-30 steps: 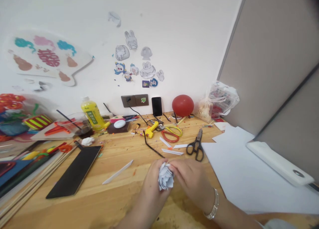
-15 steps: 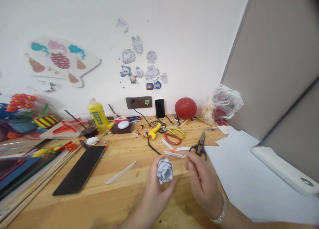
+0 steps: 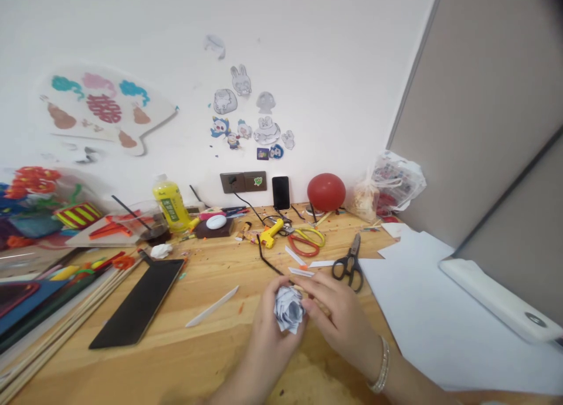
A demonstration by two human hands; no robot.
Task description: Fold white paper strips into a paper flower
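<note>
My left hand [image 3: 271,326] is closed around a white paper flower [image 3: 289,309], whose layered petals face up toward me around a hollow middle. My right hand [image 3: 336,311] is at the flower's right side, its fingers bent and the fingertips at the petals. Between those fingers a short tan tip shows, which looks like a small wooden stick [image 3: 299,288]; most of it is hidden. Just beyond the hands lie narrow white paper strips [image 3: 301,272]. Black-handled scissors [image 3: 349,267] rest to their right.
A paper strip [image 3: 212,306] and a black board [image 3: 138,305] lie left. Behind are a yellow glue gun [image 3: 271,233], red-and-yellow scissors [image 3: 304,246], a red balloon [image 3: 326,192] and a yellow bottle [image 3: 171,204]. White paper sheets [image 3: 422,311] cover the right side, beside a grey partition [image 3: 488,100].
My right hand has moved left, from apart to touching the paper flower, bringing the small tan stick to the petals. My left hand still holds the flower, slightly turned.
</note>
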